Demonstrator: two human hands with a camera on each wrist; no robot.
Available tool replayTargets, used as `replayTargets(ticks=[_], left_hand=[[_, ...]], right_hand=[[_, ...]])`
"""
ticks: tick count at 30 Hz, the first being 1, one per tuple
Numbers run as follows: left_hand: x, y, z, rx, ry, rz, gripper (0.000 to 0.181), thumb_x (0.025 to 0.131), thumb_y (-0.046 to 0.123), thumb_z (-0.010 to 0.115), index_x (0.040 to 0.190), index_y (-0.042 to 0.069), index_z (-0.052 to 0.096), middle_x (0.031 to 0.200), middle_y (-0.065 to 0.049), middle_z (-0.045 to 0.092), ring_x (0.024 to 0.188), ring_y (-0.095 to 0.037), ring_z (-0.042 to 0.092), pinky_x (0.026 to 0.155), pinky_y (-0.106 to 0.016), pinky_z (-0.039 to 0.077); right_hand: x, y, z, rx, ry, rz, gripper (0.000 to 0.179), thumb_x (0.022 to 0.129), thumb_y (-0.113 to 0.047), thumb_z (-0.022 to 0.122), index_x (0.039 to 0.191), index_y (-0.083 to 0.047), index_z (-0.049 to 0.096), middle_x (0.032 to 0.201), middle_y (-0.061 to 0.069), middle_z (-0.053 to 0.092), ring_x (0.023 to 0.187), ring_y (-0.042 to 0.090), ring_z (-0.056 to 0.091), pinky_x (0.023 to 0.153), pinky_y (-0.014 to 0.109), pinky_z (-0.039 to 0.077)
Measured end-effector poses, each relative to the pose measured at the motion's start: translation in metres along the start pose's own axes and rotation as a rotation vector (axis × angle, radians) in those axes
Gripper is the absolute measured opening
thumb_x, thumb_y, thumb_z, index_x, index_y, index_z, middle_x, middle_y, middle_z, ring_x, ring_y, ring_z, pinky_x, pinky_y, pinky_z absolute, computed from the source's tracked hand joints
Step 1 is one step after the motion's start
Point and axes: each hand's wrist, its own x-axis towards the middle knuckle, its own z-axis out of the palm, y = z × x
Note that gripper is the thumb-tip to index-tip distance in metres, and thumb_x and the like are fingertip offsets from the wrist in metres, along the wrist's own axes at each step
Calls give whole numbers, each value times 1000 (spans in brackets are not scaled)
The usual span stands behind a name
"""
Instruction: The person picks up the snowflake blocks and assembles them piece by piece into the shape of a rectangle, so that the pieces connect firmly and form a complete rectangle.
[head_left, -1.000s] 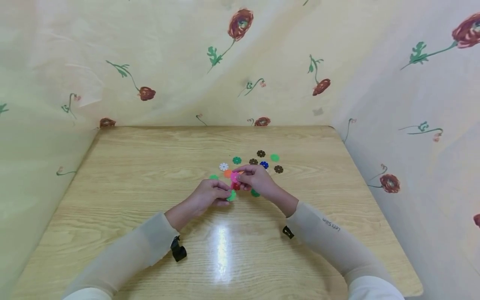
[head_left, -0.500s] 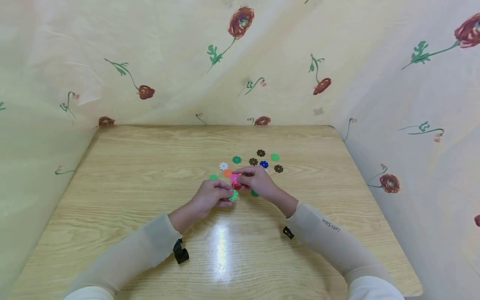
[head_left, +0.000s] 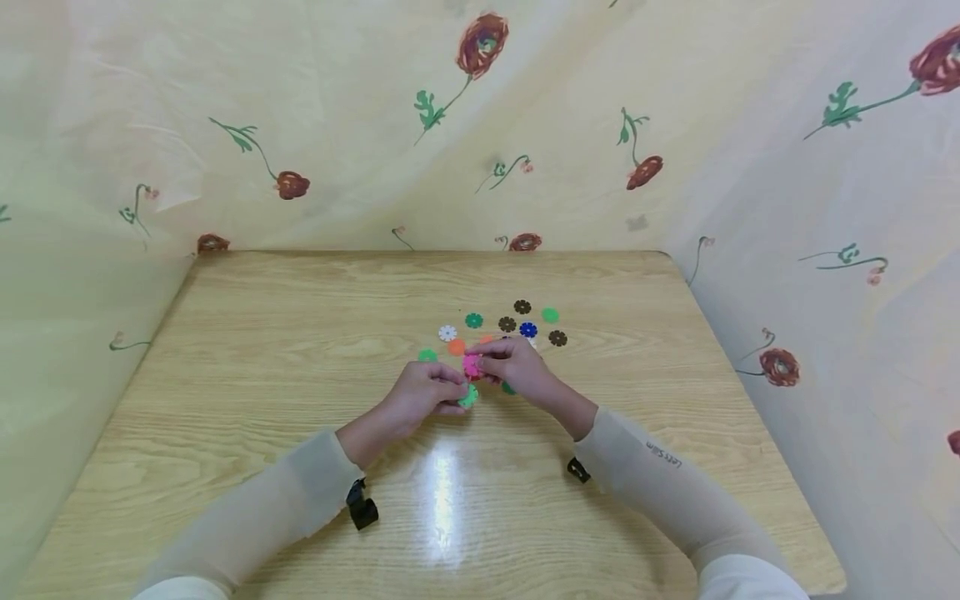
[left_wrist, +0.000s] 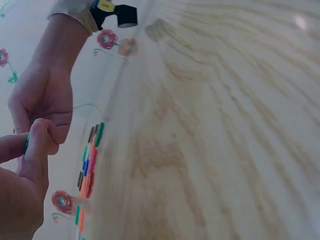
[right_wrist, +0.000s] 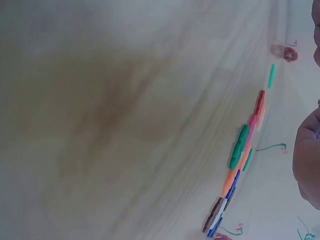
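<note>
In the head view my left hand (head_left: 416,393) pinches a light green notched plastic disc (head_left: 469,395), flower-shaped, between thumb and fingers. Opposite it, my right hand (head_left: 525,375) holds a pink notched disc (head_left: 471,364) by its right side. The pink disc stands just above the green one, their edges close together. From the left wrist view only a thin green edge (left_wrist: 26,143) shows between the left hand's fingertips. A red disc beneath the pink one is mostly hidden.
Loose discs lie beyond the hands: white (head_left: 447,333), orange (head_left: 457,347), green (head_left: 474,320), blue (head_left: 528,330) and several brown ones (head_left: 557,338). A dark green disc (head_left: 509,387) lies partly under the right hand. Flower-patterned cloth (head_left: 360,125) borders the wooden table (head_left: 300,317).
The pink disc has come slightly down toward the green one, covering more of the red disc. My left hand has shifted a little right. An orange disc behind the right hand shows more.
</note>
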Motion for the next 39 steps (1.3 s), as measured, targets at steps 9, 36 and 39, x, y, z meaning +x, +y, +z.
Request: replayTargets(ticks=[9, 36, 39], left_hand=[[2, -1, 2, -12, 22, 6, 16, 93, -5, 67, 108, -11, 65, 98, -20, 70, 78, -22, 73, 77, -36, 61], [6, 12, -4, 217, 62, -68, 22, 102, 21, 61, 109, 2, 70, 99, -10, 69, 85, -25, 67, 63, -32, 57], [11, 12, -6, 206, 85, -62, 20, 101, 21, 62, 105, 3, 71, 95, -9, 69, 78, -19, 65, 58, -28, 54]], right_hand=[[-2, -1, -1, 4, 22, 0, 26, 100, -3, 59, 123, 2, 70, 88, 15, 69, 86, 49, 61, 70, 40, 57], [1, 5, -6, -36, -88, 18, 38, 102, -1, 55, 139, 2, 56, 94, 27, 65, 77, 33, 61, 65, 33, 53], [3, 7, -3, -27, -114, 19, 42, 101, -1, 57, 142, 0, 53, 92, 20, 67, 77, 29, 63, 68, 34, 56]])
